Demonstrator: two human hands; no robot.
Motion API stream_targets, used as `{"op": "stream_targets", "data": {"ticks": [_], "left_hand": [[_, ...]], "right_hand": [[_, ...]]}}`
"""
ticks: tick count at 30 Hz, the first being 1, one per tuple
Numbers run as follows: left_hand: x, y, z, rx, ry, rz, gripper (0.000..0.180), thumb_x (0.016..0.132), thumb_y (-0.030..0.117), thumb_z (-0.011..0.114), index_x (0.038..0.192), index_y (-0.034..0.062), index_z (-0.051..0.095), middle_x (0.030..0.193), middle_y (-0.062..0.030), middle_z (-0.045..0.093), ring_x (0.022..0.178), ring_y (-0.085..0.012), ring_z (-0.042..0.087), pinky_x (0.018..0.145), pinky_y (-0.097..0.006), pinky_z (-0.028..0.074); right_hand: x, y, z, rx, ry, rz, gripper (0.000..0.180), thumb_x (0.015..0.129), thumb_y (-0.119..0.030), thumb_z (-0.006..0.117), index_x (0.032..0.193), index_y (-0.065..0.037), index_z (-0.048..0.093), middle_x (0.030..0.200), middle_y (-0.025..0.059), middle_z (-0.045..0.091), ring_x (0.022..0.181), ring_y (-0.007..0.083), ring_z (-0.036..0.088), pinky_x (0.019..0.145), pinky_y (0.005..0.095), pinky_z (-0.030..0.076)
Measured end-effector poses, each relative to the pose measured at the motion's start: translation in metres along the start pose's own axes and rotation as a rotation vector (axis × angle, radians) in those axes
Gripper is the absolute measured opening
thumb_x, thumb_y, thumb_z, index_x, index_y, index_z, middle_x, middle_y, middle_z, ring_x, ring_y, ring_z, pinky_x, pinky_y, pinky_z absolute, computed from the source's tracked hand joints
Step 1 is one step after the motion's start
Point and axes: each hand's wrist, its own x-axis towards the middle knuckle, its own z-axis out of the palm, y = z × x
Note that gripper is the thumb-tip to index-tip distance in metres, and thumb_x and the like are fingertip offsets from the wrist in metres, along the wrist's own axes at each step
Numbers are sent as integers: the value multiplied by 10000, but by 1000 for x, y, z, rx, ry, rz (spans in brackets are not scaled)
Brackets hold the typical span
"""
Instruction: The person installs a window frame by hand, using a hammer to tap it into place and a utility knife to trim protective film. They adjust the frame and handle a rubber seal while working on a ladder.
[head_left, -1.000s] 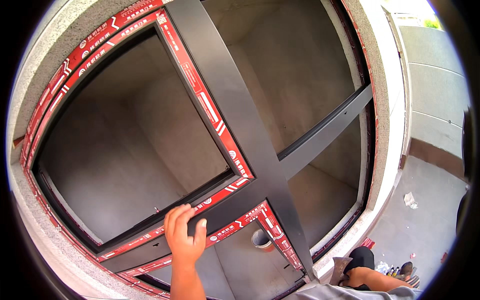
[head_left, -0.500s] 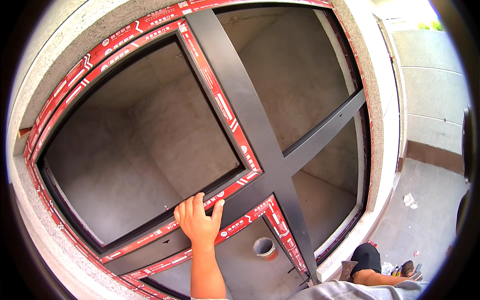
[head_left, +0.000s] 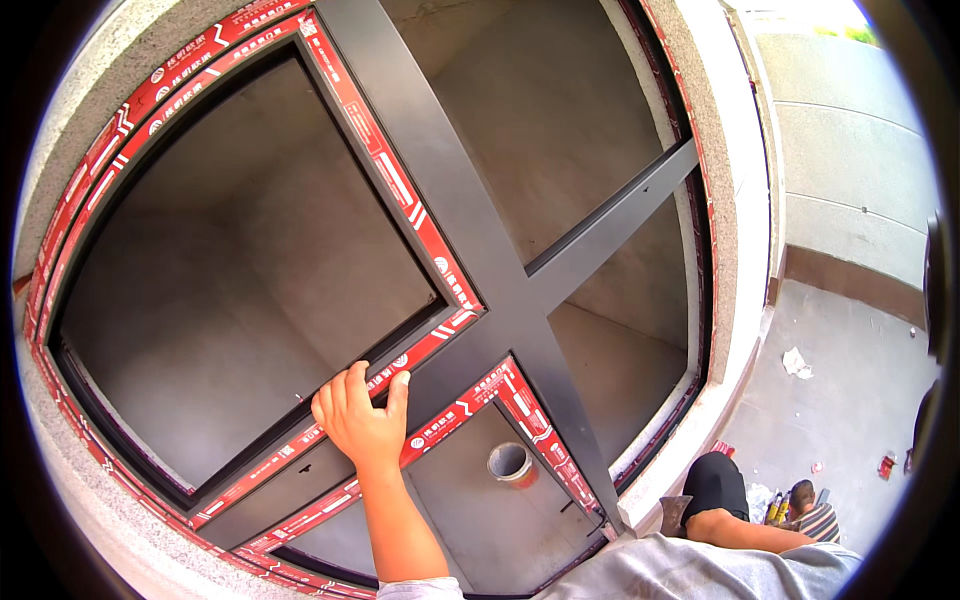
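Note:
A dark grey metal window frame (head_left: 500, 300) with strips of red protective tape fills the view, set in a rough stone wall opening. My left hand (head_left: 360, 420) rests on its lower crossbar, fingers hooked over the taped edge of the big left opening, thumb lying on the tape. My right forearm (head_left: 750, 530) lies at the lower right, pointing toward the frame's bottom corner. Its hand end meets a small grey object (head_left: 675, 515), and I cannot make out the grip.
A short round pipe stub (head_left: 512, 462) with an orange rim stands on the concrete floor behind the frame. To the right is grey pavement with a white paper scrap (head_left: 797, 362) and small bottles (head_left: 775, 508). A dark shape (head_left: 932, 300) is at the right rim.
My left hand has slid up from the plain dark crossbar to the red-taped edge of the left opening, and its fingers now curl over it. The view has shifted slightly.

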Motion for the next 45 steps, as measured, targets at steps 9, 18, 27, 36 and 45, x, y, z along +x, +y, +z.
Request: {"op": "stream_targets", "data": {"ticks": [9,18,27,36,45], "left_hand": [[1,3,-1,47,-30,-34,511,808,439,877,1116,61,724,1072,-69,717,1053,-298,629,1037,-463,427],[1,5,5,104,-45,-7,543,872,532,826,1152,75,738,1072,-45,731,1030,-272,636,1004,-427,439],[-2,0,11,131,-39,37,552,867,565,823,1127,86,742,1043,-46,739,983,-261,646,964,-424,450],[-1,4,9,162,-70,20,573,903,577,787,1179,77,745,1088,-30,742,1035,-246,649,1022,-434,441],[-13,12,0,83,-91,56,496,956,380,766,1309,37,704,1366,-136,677,1313,-335,588,1175,-522,357]], "right_hand": [[-16,-6,-6,24,16,38,490,960,-414,573,1195,-45,792,1244,216,756,1173,356,732,979,472,579],[-31,-19,-26,50,-19,71,534,953,-495,579,1168,-56,795,1185,215,771,1144,360,739,972,466,580],[-32,-18,-26,89,22,82,442,906,-368,607,1119,-35,807,1182,217,773,1127,353,749,971,453,588],[-30,-15,-25,105,14,61,451,909,-388,611,1098,-28,808,1168,224,774,1109,359,753,955,461,593],[-36,-7,-27,172,24,13,492,928,-461,622,1114,-40,798,1155,215,775,1102,374,744,958,474,585]]}}
